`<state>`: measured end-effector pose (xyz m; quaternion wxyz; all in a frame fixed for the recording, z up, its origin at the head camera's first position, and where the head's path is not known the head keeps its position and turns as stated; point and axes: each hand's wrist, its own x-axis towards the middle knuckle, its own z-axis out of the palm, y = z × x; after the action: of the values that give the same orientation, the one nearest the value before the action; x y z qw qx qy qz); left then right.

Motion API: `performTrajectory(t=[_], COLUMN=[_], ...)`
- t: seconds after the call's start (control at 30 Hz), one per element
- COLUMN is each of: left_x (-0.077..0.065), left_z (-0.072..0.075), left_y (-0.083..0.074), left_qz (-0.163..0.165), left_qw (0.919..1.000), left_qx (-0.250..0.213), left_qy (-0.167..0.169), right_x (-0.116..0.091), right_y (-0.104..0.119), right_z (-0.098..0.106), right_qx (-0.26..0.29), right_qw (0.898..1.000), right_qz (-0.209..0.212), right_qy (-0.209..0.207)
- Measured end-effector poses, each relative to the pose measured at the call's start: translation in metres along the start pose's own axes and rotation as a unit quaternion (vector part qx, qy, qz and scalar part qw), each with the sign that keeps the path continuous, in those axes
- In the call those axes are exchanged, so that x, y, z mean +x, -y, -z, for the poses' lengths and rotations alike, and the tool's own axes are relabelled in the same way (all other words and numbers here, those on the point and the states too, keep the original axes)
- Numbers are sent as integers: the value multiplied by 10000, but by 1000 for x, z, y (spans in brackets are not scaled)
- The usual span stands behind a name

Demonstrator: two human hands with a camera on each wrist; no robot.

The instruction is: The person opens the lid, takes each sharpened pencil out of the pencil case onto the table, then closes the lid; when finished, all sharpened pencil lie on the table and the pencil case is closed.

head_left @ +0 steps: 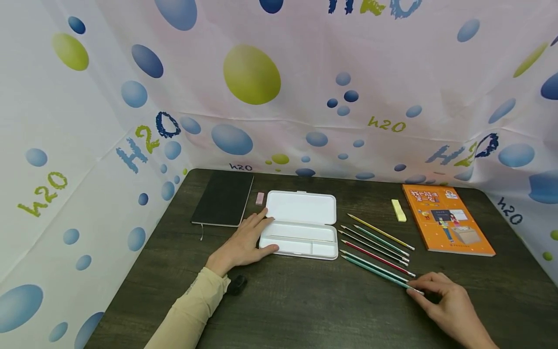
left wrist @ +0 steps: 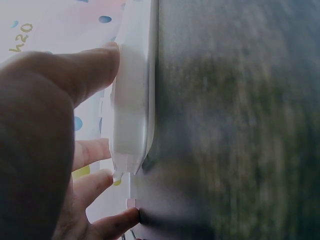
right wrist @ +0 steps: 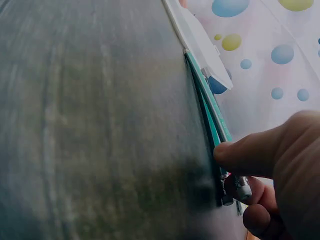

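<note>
A white pencil case (head_left: 301,207) lies with its lid folded back. My left hand (head_left: 244,240) rests at its left end, fingers stretched and the thumb against its front edge, as the left wrist view also shows. My right hand (head_left: 449,303) pinches a green pencil (right wrist: 220,117) near its eraser end, between thumb and fingers. That pencil's tip points toward the case. Right beside it lies another green pencil (head_left: 370,264). Farther back a red pencil (head_left: 377,258), a yellow pencil (head_left: 379,231) and several others lie in a slanted row.
Behind the left hand are a black notebook (head_left: 224,198) and a pink eraser (head_left: 259,198). An orange book (head_left: 449,220) lies at the right, with a yellow block (head_left: 398,211) beside it. A small dark object (head_left: 237,285) is by the left sleeve. Patterned curtains border the dark table (head_left: 322,310).
</note>
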<state>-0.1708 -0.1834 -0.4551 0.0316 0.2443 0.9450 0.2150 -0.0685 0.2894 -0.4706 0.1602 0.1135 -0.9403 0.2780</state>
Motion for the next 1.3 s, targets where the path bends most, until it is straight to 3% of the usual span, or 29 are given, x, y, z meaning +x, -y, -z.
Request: performTrajectory(t=[0.8,1.0,1.3], left_x=[-1,-1,-1], left_z=[1,2,1], left_y=[-1,-1,-1], left_qz=[16,19,8], left_qw=[10000,10000,10000], left_qx=[-2,-17,18], left_qy=[11,-22,5], right_x=[5,20,47], right_y=[1,6,26], right_z=[2,6,-5], right_qx=[-586,-440,-183], right_qw=[9971,9954,9947], right_qz=[477,843,988], right_qy=[89,-62,234])
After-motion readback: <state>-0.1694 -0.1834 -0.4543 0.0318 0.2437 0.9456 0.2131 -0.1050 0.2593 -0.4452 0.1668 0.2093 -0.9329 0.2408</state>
